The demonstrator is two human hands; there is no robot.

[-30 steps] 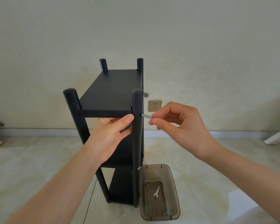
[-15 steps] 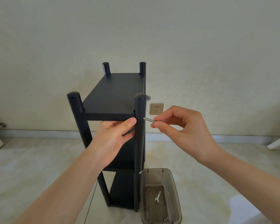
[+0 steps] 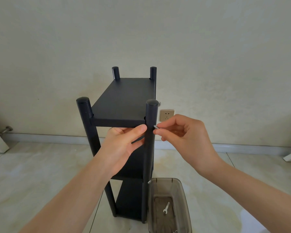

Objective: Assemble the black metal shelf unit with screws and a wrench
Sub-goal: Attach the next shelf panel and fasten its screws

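While your right hand (image 3: 185,138) pinches the screw (image 3: 155,127) between thumb and fingertips at the near-right post (image 3: 149,142), only its silver head shows — the shank looks almost fully seated, though you cannot see the threads. Your left hand (image 3: 124,145) wraps the same post from 9 o'clock, thumb pressed on its front just under the top shelf (image 3: 124,101), fingers curled behind.

If the shelf's hole and the post's hole sit slightly off, the screw could cross-thread; forcing it by finger would jam it crooked. Loosen your left grip and the post may twist, letting the shelf sag. A slipped pinch would likely drop the screw toward the floor.

At 6 o'clock from the screw, the translucent plastic bin (image 3: 183,199) stands just beside the post's foot, holding the small wrench (image 3: 166,209) and a few spare fasteners — reaching it means releasing 1 hand. Another screw head (image 3: 149,182) juts from the post near the bin's rim. A wall socket (image 3: 166,115) sits at 1 o'clock, behind.
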